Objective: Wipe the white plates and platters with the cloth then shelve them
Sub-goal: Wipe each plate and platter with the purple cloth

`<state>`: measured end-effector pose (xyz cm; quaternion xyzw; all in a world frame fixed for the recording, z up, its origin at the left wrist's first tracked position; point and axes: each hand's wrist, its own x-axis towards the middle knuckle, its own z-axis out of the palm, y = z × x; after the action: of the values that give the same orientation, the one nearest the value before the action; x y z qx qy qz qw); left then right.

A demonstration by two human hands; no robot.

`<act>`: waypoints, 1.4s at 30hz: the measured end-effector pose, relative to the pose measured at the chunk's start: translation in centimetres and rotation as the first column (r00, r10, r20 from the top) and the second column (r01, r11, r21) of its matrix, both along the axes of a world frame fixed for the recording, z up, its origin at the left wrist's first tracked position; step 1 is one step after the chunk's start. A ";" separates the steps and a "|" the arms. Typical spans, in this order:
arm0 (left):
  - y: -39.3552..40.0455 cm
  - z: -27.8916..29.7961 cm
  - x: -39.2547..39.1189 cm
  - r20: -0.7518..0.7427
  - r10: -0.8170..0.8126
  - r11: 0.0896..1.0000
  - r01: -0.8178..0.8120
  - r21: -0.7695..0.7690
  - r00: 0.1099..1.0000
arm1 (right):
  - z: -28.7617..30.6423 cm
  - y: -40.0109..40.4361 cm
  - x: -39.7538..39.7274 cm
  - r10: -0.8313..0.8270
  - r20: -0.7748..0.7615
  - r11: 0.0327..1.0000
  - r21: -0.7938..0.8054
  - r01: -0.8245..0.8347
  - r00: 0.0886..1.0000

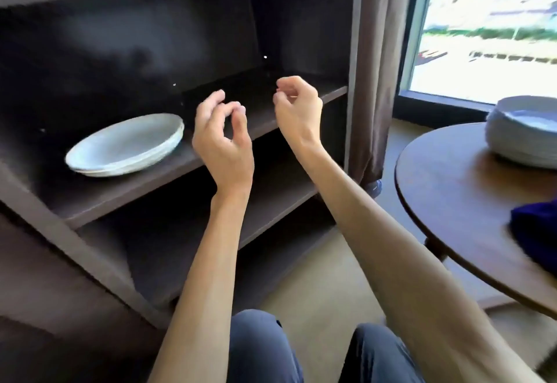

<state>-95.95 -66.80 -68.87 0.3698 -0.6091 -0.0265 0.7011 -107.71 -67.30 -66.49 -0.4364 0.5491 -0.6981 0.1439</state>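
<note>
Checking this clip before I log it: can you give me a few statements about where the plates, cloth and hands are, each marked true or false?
1. White plates sit on the dark shelf. True.
2. The left hand holds a plate. False: its fingers are loosely curled and hold nothing.
3. A stack of white plates stands on the round table. True.
4. The blue cloth is in the right hand. False: the cloth lies on the table, and the right hand is empty.
5. The shelved plates stand upright on edge. False: they lie flat, stacked one on another.
</note>
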 end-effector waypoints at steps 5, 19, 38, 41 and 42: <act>3.2 -1.4 -11.4 -0.047 -0.373 0.911 0.376 0.169 0.927 | -1.5 6.6 -11.8 -0.297 -0.116 0.940 0.137 0.311 0.948; 11.1 -7.9 -32.1 0.123 -0.817 0.522 0.631 0.574 0.564 | -10.8 25.7 -29.0 -0.602 -0.470 0.274 0.638 0.720 0.646; 6.8 -9.6 -46.7 -0.318 -0.742 0.066 0.536 0.841 0.590 | -17.0 24.4 -30.5 -0.656 -0.606 0.128 0.498 0.857 0.450; 6.1 -9.2 -48.3 -0.326 -0.720 0.069 0.531 0.844 0.613 | -17.5 24.1 -30.9 -0.672 -0.631 0.095 0.445 0.890 0.387; 6.1 -9.0 -48.8 -0.344 -0.708 0.064 0.541 0.839 0.617 | -17.6 24.0 -31.0 -0.677 -0.636 0.088 0.432 0.897 0.372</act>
<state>-144.76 -60.74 -77.91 0.3805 -0.6421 -0.6158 0.2525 -138.69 -43.29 -84.06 -0.0562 0.9349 -0.3034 -0.1753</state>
